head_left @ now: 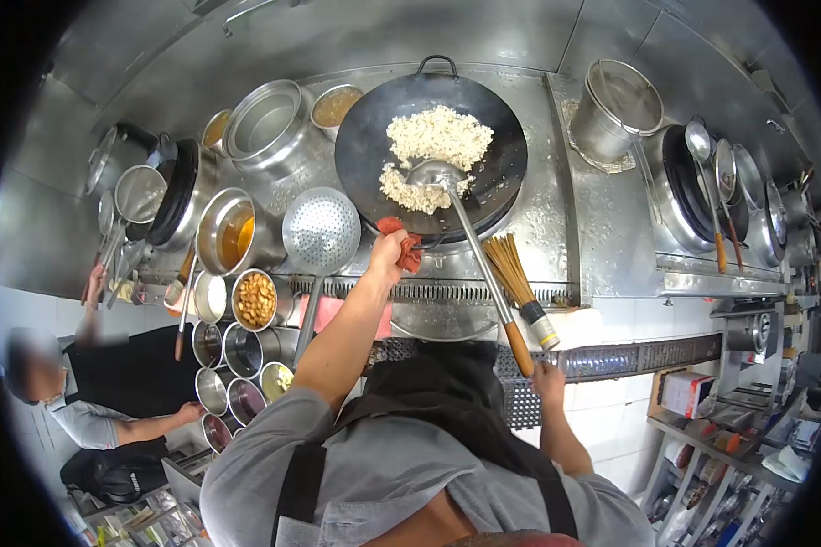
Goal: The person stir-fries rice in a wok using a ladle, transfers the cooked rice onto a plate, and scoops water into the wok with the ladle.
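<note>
A large black wok point(356, 155) sits on the stove with fried rice point(442, 137) in it. My left hand point(389, 257) is closed on a folded red cloth point(409, 251) at the wok's near rim, around the near handle. A wok ladle point(470, 228) lies with its bowl in the rice and its wooden handle slanting over the rim towards me. My right hand point(547, 381) is beside the end of that handle; the whole handle end shows, and how the fingers are set is unclear. A bamboo wok brush point(520, 283) lies right of the ladle.
Left of the wok are a perforated strainer point(321, 228), a pot of oil point(237, 235), a metal pot point(266, 123) and several small containers, one with brown pieces point(255, 301). A co-worker point(109, 410) stands at far left. Right are a strainer-topped pot point(622, 105) and another wok point(689, 196).
</note>
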The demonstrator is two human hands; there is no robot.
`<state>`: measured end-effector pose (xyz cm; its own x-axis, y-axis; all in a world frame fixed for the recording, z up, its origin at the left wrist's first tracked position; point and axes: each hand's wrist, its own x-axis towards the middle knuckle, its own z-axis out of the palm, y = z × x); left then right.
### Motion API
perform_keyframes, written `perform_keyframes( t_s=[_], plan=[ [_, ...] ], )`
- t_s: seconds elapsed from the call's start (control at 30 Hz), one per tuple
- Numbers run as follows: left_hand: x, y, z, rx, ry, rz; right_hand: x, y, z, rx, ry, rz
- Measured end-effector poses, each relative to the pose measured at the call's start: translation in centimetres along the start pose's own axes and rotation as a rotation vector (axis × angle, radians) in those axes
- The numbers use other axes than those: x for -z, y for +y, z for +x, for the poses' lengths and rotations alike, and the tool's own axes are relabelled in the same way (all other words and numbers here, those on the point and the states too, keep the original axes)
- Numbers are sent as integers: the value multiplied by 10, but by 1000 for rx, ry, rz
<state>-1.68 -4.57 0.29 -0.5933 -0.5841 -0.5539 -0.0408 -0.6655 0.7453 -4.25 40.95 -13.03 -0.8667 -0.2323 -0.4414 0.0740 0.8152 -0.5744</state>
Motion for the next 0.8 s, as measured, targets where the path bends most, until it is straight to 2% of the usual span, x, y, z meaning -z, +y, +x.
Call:
perform_keyframes(
  t_s=[0.03, 0.1, 0.13, 0.27, 0.4, 0.47, 0.6, 0.63, 0.67, 0.8],
  plan=[
    [0, 5, -3, 46, 7, 66, -31, 18, 16, 4, -11, 22],
    [9, -2, 8, 67, 17, 88, -83, 41, 39, 227, 263, -270],
    [12, 2, 8, 95, 17, 97, -102, 40, 49, 282, 329, -326],
    [11, 5, 2, 91, 15, 182, -156, 37, 91, 200, 118, -206],
    [10, 7, 1, 95, 62, 213, -167, 47, 92, 144, 58, -182],
    [18, 6, 6, 150, 6, 224, -168, 51, 92, 131, 45, -174],
    [19, 2, 7, 75, 61, 198, -167, 52, 108, 137, -4, -112],
    [21, 2, 9, 138, 49, 173, -166, 56, 108, 144, -14, -79],
    [23, 3, 9, 191, 39, 134, -161, 59, 104, 155, -21, -28],
    [2, 10, -9, 135, 70, 86, -132, 107, 47, 175, -90, 473]
  ],
)
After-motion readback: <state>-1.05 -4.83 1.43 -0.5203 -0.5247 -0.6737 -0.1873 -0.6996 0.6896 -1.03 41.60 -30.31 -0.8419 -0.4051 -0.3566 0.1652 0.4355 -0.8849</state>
